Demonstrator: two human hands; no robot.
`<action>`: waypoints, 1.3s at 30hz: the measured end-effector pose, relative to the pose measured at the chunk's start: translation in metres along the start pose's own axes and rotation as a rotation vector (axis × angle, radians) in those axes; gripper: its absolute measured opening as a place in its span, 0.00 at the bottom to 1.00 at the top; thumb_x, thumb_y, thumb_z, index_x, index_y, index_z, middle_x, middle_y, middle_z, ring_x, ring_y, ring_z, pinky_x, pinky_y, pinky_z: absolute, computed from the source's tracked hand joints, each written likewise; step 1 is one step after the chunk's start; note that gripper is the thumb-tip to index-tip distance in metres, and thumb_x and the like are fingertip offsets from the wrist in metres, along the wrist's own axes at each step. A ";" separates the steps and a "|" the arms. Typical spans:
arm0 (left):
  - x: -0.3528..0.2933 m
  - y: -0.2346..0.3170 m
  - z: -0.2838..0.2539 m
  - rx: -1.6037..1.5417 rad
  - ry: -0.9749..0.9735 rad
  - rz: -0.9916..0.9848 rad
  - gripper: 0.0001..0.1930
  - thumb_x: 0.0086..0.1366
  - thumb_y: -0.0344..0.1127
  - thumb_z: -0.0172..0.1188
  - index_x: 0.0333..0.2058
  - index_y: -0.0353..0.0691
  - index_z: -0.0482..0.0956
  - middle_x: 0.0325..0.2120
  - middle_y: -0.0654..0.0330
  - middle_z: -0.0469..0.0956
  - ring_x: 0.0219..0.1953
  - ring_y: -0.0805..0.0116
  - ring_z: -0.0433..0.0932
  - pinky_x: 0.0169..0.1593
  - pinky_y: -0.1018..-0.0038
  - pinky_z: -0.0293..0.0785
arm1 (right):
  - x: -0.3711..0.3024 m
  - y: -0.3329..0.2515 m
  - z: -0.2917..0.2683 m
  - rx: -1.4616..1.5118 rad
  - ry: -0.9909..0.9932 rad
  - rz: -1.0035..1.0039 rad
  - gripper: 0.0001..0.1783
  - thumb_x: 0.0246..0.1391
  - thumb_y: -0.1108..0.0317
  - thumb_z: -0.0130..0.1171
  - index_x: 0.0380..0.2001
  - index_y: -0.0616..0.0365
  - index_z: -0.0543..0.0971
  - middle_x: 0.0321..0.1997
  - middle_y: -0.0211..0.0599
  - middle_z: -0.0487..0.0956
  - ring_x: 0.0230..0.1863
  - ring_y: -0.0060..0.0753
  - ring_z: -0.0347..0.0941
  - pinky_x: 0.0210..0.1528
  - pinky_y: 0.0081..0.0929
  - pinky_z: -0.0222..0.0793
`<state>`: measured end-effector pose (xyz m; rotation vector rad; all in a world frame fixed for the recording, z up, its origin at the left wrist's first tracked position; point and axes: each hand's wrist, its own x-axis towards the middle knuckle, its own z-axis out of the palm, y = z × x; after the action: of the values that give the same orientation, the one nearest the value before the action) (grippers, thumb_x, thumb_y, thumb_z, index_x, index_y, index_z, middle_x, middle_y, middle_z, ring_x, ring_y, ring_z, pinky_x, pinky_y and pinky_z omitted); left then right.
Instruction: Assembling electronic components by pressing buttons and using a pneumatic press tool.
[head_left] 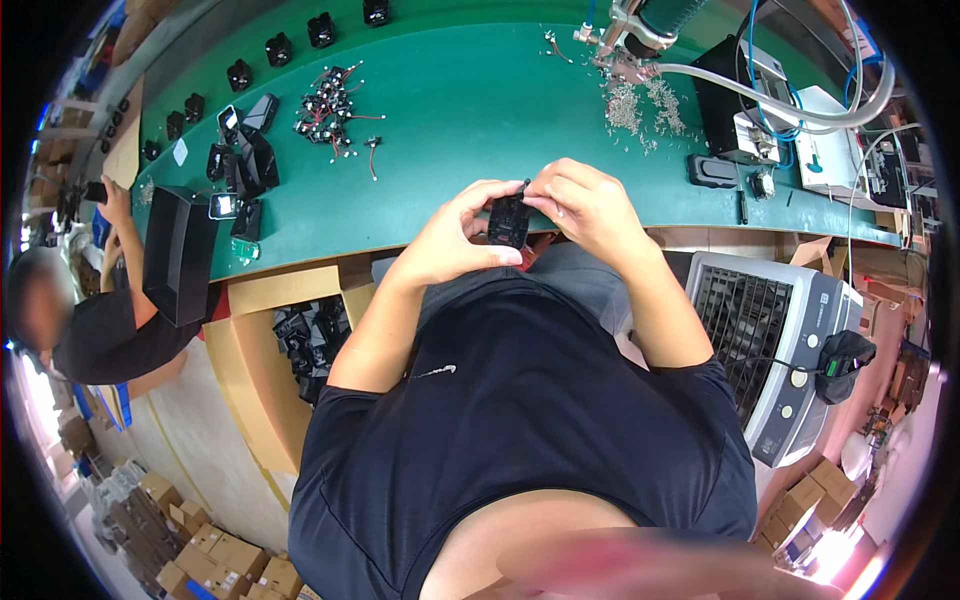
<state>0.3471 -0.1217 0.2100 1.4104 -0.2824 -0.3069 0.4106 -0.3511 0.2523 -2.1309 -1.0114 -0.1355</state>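
A small black plastic housing (508, 222) is held at the near edge of the green table. My left hand (465, 232) wraps round its left side, thumb below and fingers above. At the upper right corner of the housing, the fingers of my right hand (580, 205) are pinched together; whatever they hold there is too small to make out. Up and to the left lies a pile of small black parts with red and white wires (325, 110). One wired part (373, 158) sits apart from that pile.
Screws (625, 108) are heaped under a metal machine (630, 40) at the back right. Black housings (250, 165) stand by a black bin (178, 255) at left, near a co-worker (110, 330). An open carton (260, 350) of black parts and an air cooler (765, 340) flank me.
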 end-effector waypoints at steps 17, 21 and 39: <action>0.034 -0.007 -0.011 0.578 0.282 0.151 0.50 0.47 0.27 0.81 0.69 0.38 0.64 0.61 0.53 0.68 0.62 0.58 0.73 0.63 0.64 0.77 | 0.015 0.002 0.001 0.008 0.058 -0.021 0.07 0.50 0.76 0.67 0.33 0.58 0.81 0.41 0.35 0.81 0.43 0.42 0.80 0.41 0.36 0.79; 0.053 -0.020 -0.009 0.760 0.322 0.327 0.46 0.46 0.27 0.80 0.65 0.40 0.68 0.56 0.49 0.72 0.59 0.50 0.75 0.58 0.62 0.78 | 0.018 0.005 0.023 -0.076 0.108 0.027 0.05 0.52 0.73 0.67 0.32 0.59 0.81 0.43 0.34 0.81 0.44 0.41 0.81 0.42 0.37 0.80; 0.057 -0.018 -0.005 0.790 0.318 0.385 0.36 0.46 0.30 0.77 0.57 0.40 0.75 0.49 0.54 0.76 0.50 0.52 0.79 0.53 0.62 0.80 | 0.024 -0.004 0.038 -0.367 -0.010 0.162 0.05 0.48 0.71 0.67 0.29 0.58 0.83 0.39 0.36 0.76 0.43 0.42 0.74 0.47 0.38 0.76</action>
<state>0.4009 -0.1410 0.1920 2.1000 -0.4279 0.3937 0.4158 -0.3091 0.2374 -2.5390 -0.8652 -0.2469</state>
